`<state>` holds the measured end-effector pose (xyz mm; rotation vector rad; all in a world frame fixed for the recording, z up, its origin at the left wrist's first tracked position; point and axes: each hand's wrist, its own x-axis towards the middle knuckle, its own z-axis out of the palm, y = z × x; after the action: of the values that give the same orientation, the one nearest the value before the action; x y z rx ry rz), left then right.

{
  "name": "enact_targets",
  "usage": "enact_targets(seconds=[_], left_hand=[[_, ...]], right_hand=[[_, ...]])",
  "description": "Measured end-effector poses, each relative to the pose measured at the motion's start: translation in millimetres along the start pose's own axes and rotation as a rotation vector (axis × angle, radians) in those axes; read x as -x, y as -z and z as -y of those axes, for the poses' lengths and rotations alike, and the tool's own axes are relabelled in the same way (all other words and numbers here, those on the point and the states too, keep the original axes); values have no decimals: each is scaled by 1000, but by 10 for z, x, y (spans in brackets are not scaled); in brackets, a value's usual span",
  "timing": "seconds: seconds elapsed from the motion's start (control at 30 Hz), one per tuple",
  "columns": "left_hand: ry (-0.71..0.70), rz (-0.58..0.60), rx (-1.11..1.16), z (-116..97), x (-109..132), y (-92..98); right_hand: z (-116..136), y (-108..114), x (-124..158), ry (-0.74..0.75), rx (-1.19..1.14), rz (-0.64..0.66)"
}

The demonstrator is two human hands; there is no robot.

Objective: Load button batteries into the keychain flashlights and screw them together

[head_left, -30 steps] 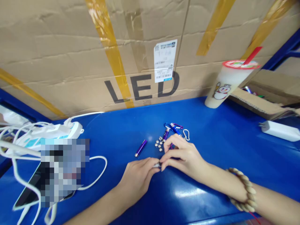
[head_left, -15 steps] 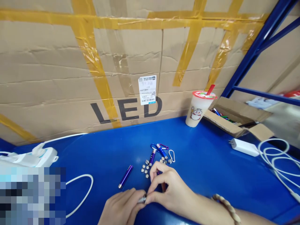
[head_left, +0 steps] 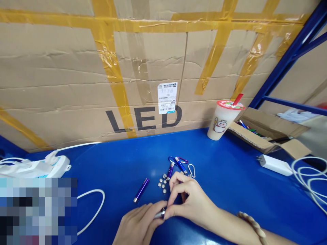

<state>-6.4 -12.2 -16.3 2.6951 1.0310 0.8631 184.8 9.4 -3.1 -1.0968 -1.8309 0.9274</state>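
Here we note the silver metal cylinder (head_left: 159,214) over the glossy blue surface (head_left: 114,166), axis roughly crosswise, held by the left hand's fingers (head_left: 150,208), the right hand (head_left: 192,197) narrowed at its right end, grip unconfirmed.

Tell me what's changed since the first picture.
Mainly the camera's view: the scene now sits lower in the picture. No hold was visibly taken or let go: the left hand still grips the silver piece, the right hand still pinches at its end. The purple tube, metal discs and cup stayed put.
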Motion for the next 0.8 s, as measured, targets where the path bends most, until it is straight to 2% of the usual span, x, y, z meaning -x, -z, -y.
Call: enact_targets(seconds=[0.13,0.23,0.3,0.53,0.67,0.8], left_hand=[[77,15,109,-19,6,20],[182,75,163,-35,13,31],[229,68,182,-42,24,26],[348,36,234,-59,61,-28],[386,60,236,-92,46,-31],[372,92,239,-122,25,-14]], right_hand=[[-24,-9,6,75,54,-16],[-53,-18,19,167,67,-38],[-59,-6,22,240,83,-49],[34,144,6,636,442,-83],[50,177,-1,704,465,-80],[28,185,-8,699,449,-35]])
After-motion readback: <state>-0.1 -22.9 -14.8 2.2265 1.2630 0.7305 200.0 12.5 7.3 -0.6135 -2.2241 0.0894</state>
